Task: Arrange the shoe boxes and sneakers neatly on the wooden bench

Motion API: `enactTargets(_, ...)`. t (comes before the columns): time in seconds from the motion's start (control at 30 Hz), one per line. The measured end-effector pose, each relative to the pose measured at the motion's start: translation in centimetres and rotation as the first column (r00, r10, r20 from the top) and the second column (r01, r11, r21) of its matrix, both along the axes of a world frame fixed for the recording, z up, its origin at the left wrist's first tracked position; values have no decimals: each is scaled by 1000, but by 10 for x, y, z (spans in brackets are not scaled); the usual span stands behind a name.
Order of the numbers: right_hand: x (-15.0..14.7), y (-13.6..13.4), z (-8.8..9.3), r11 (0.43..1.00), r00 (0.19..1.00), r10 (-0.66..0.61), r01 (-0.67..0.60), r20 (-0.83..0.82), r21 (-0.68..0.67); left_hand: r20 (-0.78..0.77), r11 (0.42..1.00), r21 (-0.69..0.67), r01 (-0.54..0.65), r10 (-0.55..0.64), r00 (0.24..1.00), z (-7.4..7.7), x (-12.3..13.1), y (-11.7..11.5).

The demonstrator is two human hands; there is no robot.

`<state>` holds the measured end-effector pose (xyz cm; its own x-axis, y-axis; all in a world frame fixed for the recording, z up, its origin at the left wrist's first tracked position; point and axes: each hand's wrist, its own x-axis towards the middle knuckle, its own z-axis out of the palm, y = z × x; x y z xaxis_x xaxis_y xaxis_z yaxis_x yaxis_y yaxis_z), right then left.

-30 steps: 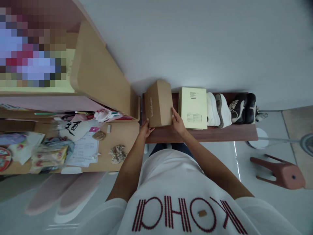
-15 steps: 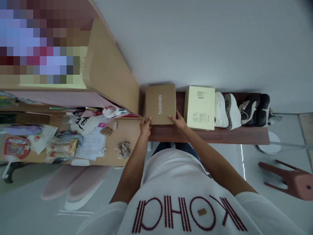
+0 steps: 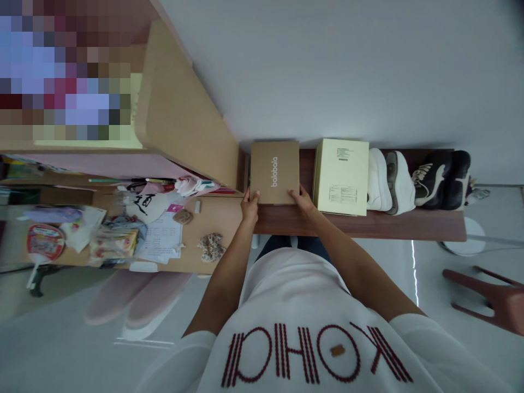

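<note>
A brown cardboard box (image 3: 274,172) with white "balabala" lettering lies flat on a dark wooden shelf (image 3: 360,225). My left hand (image 3: 250,207) grips its near left corner, and my right hand (image 3: 300,198) holds its near right corner. Its underside is hidden. To the right, a pale yellow box (image 3: 340,176) with printed labels sits close by, apart from the brown box. Beyond it stand a pair of white sneakers (image 3: 387,183) and a pair of black sneakers (image 3: 442,180).
A wooden desk (image 3: 216,218) left of my hands holds papers, a cloth bow, packets and a round hand fan. A tall light wood panel (image 3: 184,109) rises beside the shelf's left end. A stool (image 3: 495,297) lies on the floor at right, and a wall runs behind the shelf.
The brown box has turned from tilted to square with the shelf edge and shifted slightly right. Both hands have stayed on it. The view has drifted, moving the shelf rightward.
</note>
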<state>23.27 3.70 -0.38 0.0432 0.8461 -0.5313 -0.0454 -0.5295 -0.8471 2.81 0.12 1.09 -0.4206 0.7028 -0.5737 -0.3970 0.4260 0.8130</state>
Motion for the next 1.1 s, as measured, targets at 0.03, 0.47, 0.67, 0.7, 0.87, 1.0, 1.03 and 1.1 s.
enactTargets(0.03, 0, 0, 0, 1000, 1000, 3, -3, 3, 0, -14, 1000, -4, 0, 0, 1000, 0, 0, 0)
enactTargets(0.47, 6, -11, 28, 980, 967, -8, -43, 254, 196, -398, 998, 32, 62, -44, 916, 24, -1, -3)
enactTargets(0.67, 78, -31, 58, 939, 952, -94, -13, 293, 344, -575, 932, 124, 341, -213, 790, 63, 46, 2)
enactTargets(0.7, 93, -32, 60, 938, 945, -116, 4, 305, 345, -553, 916, 129, 380, -252, 794, 67, 62, 4)
enactTargets(0.87, 154, -29, 56, 937, 902, -178, 33, 394, 347, -336, 898, 192, 395, -318, 886, 66, 145, 13)
enactTargets(1.0, 188, -23, 46, 935, 857, -202, 25, 475, 353, -189, 922, 159, 354, -323, 927, 46, 191, 23)
enactTargets(1.03, 194, -21, 42, 937, 843, -215, 35, 493, 348, -177, 927, 134, 350, -325, 929, 39, 198, 25)
enactTargets(1.1, 204, -18, 35, 944, 820, -233, 62, 523, 325, -162, 937, 76, 342, -327, 931, 26, 208, 29)
